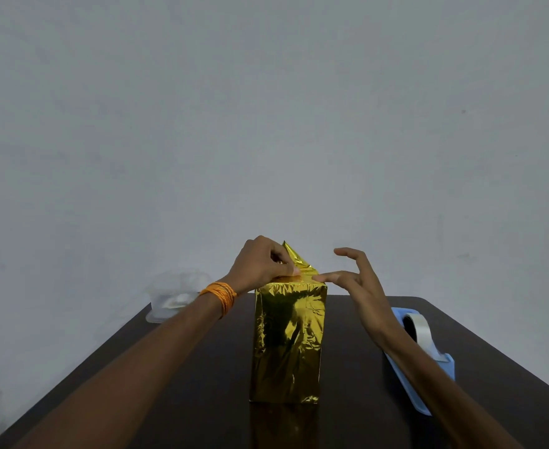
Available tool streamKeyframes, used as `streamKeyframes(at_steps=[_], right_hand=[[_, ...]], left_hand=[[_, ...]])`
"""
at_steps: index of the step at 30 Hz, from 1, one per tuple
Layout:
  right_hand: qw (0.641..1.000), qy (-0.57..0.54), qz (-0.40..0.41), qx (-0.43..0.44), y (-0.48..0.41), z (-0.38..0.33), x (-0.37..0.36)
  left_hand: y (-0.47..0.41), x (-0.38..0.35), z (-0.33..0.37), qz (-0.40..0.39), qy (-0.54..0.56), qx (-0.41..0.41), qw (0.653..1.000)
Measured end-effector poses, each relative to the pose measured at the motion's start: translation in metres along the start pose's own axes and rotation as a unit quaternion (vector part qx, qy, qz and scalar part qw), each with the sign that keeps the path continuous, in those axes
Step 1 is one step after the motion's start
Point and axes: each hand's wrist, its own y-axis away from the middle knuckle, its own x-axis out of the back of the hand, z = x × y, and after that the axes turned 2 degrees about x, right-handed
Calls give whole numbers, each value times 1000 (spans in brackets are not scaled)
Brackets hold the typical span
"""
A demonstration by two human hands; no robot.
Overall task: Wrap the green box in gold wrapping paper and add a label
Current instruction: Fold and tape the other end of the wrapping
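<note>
The box [287,341] stands upright in the middle of the dark table, its sides fully covered in crinkled gold wrapping paper; no green shows. At its top a triangular gold flap [297,259] sticks up. My left hand [262,264] pinches that flap at its base with thumb and fingers. My right hand [352,280] hovers at the box's top right, fingers spread and mostly straight, one fingertip touching the paper on the top edge. No label is visible.
A blue tape dispenser [425,354] with a roll of clear tape lies on the right of the dark table [176,384], partly under my right forearm. A clear plastic container [172,303] sits at the far left corner. A plain grey wall stands behind.
</note>
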Motion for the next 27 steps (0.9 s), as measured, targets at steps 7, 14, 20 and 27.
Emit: streamKeyframes(at_steps=[7,14,20,27], right_hand=[[1000,-16,3,-26,-13,-9,-8],[984,-59,-42,-162,-40,-10,-20],[969,-103,-35,-224,-39,-12,-25],[973,-82,-32,-214,-38,-9,-24]], left_hand=[[0,1,-7,15,11,17,1000],[0,2,-8,9,19,20,1000],[4,3,-10,45,52,45,997],[8,9,-21,94,74,110,987]])
